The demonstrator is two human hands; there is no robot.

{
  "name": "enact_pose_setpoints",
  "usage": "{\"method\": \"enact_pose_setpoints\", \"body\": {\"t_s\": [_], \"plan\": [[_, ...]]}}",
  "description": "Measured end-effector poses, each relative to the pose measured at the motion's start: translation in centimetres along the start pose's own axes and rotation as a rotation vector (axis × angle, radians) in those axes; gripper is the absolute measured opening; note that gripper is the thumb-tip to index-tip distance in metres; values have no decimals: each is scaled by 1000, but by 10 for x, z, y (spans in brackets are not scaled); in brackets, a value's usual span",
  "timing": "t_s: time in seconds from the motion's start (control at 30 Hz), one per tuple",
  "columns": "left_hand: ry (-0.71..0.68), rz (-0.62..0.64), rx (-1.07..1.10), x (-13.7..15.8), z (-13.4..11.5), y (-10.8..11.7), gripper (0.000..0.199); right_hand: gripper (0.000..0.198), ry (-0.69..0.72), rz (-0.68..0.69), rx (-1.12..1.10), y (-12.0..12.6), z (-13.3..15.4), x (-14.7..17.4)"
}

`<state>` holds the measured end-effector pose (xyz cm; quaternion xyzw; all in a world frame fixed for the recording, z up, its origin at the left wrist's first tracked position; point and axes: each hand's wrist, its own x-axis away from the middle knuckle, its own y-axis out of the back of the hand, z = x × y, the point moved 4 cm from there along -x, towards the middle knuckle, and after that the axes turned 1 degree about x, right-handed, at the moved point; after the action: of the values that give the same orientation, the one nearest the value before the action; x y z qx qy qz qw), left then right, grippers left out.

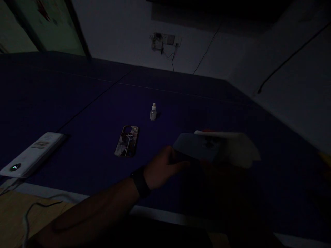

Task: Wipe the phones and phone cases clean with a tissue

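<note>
The room is very dark. My left hand (164, 167), with a dark band on its wrist, is closed on the near left edge of a blue-grey phone (190, 143). The phone's back faces up, with its dark camera area partly visible. A pale cloth (240, 148) lies across the phone's right side and hangs past it. My right hand (207, 165) is a faint, blurred reddish shape in shadow beside the phone. It seems closed on the cloth, though its fingers are mostly hidden. A patterned phone case (127, 141) lies flat to the left of the phone.
A small dropper bottle (153, 113) stands upright on the dark blue surface (90, 137). At left lies a white power bank (34, 153) with a lit display and a cable (26, 220). Wall sockets (165, 39) with wires are on the far wall.
</note>
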<state>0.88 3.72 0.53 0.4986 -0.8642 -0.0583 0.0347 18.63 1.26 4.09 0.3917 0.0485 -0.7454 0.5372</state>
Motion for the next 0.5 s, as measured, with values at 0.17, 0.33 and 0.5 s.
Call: {"method": "enact_pose_setpoints", "body": {"t_s": [0.17, 0.33, 0.5], "plan": [[-221, -331, -440, 4, -7, 13, 67, 48, -69, -93, -172, -4, 8, -3], [-325, -72, -326, 5, -9, 5, 75, 41, -140, 16, -225, -15, 2, 12], [-274, -17, -330, 6, -11, 5, 61, 41, -35, 108, -92, -21, -7, 21]]}}
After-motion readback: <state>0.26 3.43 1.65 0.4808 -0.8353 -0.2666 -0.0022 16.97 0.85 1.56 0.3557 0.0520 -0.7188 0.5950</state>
